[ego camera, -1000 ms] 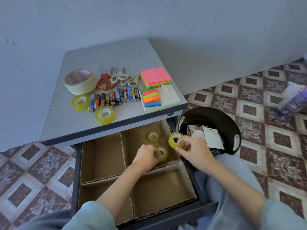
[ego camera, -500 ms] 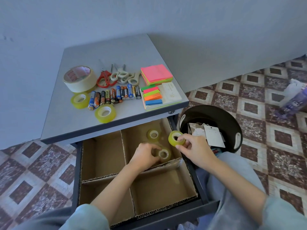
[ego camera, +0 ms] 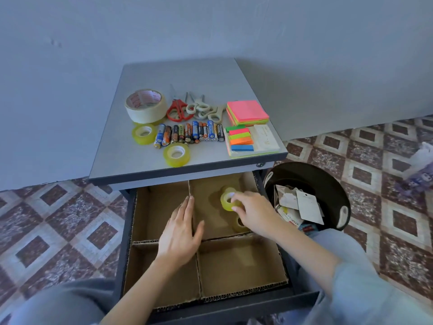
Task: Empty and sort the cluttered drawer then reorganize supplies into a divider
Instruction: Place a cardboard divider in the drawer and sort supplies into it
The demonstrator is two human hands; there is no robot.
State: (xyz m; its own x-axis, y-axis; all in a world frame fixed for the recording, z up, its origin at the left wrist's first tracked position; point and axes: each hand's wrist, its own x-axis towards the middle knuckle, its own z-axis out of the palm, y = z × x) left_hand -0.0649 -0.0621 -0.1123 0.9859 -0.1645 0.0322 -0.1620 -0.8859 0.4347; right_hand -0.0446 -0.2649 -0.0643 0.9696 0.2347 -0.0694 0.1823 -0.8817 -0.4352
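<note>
Cardboard divider (ego camera: 243,266) in drawer (ego camera: 234,308): right hand (ego camera: 254,213) pinches small tape roll (ego camera: 226,200) over far-right compartment; left hand (ego camera: 181,233), fingers straight, lies across centre partition

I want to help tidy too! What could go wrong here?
The right hand pinches a tape roll above the far right compartment; if it slips, it might bounce toward the open bin beside the drawer. The left hand lies over the thin cardboard wall; leaning there could bend it. A second roll near the table's front edge could get knocked off.
</note>
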